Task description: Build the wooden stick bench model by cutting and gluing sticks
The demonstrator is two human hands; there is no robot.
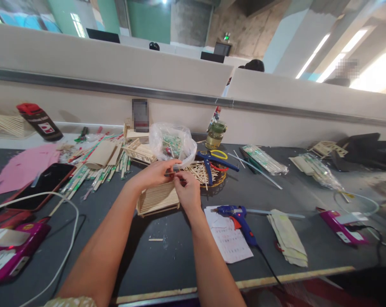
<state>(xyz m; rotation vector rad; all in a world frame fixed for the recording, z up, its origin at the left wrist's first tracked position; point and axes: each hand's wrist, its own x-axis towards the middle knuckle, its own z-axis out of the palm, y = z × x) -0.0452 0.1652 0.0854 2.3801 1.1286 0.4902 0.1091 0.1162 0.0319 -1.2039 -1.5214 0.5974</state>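
My left hand [161,174] and my right hand [188,189] meet at the middle of the table, fingertips almost touching. Both are closed in a pinch; whatever lies between the fingers is too small to name. Just beneath them sits a small slatted model of wooden sticks [156,199], partly covered by my hands. Behind my left hand stands a clear plastic bag [188,145] with green-and-white wrappers inside. A wicker basket [220,186] of short cut sticks [197,172] is beyond my right hand, with blue-handled pliers [208,166] and yellow-handled scissors [219,154] on it.
A blue glue gun [240,217] rests on a written paper [231,247], near a folded cloth [289,238]. Wrapped chopsticks [113,166], a phone [46,185] and a purple power strip [23,247] are leftward. A glass jar [216,134] stands near the partition [116,104].
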